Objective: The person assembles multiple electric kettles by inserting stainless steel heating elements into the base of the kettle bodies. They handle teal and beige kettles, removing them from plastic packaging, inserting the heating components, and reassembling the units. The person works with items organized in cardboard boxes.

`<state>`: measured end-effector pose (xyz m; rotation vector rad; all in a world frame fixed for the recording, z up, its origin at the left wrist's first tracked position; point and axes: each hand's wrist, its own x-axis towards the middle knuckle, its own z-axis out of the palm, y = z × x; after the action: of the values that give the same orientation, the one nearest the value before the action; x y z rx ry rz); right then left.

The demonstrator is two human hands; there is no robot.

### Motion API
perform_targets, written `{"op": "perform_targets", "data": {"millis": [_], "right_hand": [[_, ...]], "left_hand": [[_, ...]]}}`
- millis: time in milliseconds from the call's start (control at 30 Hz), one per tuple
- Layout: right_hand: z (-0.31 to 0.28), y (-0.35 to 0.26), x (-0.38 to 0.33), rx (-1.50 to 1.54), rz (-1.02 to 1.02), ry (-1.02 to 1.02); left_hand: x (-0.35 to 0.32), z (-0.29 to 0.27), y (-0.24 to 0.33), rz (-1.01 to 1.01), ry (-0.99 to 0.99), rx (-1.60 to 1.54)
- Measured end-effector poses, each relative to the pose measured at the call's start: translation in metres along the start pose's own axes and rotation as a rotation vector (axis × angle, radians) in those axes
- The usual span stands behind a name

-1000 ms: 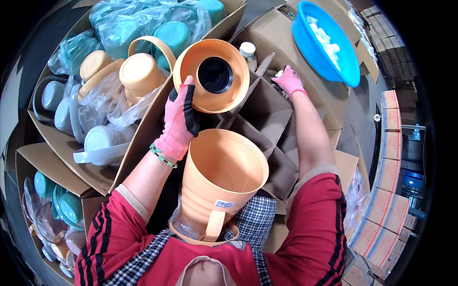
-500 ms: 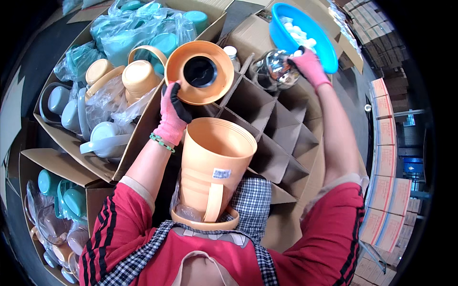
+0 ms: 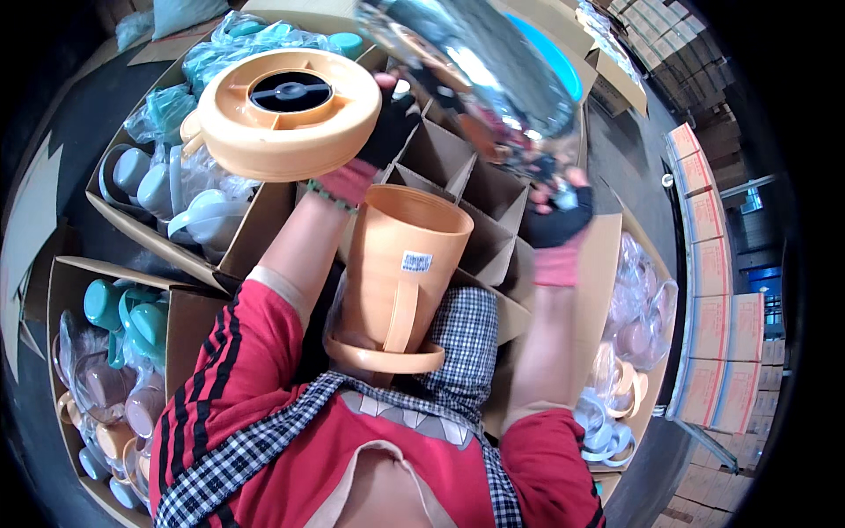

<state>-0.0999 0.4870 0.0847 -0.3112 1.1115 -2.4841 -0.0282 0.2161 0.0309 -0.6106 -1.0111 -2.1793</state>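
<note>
The left hand (image 3: 378, 145), in a pink and black glove, is holding up a round orange lid (image 3: 286, 110) with a black centre, tilted toward the camera. The right hand (image 3: 556, 220), gloved the same way, is lifting a shiny silver liner (image 3: 480, 79) that is blurring across the top of the view. An orange jug body (image 3: 405, 264) with a handle is standing upright between the forearms, resting against the person's lap. Behind it a cardboard box with dividers (image 3: 480, 220) is lying open. Bagged teal and orange parts (image 3: 114, 352) are filling the box at lower left.
</note>
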Motion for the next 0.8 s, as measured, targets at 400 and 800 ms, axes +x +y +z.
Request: {"op": "perform_targets", "data": {"millis": [400, 800], "right_hand": [[0.037, 0.083, 0.013, -0.414, 0.287, -0.473], [0.026, 0.091, 0.017, -0.449, 0.029, -0.233]], "left_hand": [[-0.012, -0.017, 0.074, -0.042, 0.246, -0.219], [-0.066, 0.009, 0.083, -0.402, 0.110, -0.158]]}}
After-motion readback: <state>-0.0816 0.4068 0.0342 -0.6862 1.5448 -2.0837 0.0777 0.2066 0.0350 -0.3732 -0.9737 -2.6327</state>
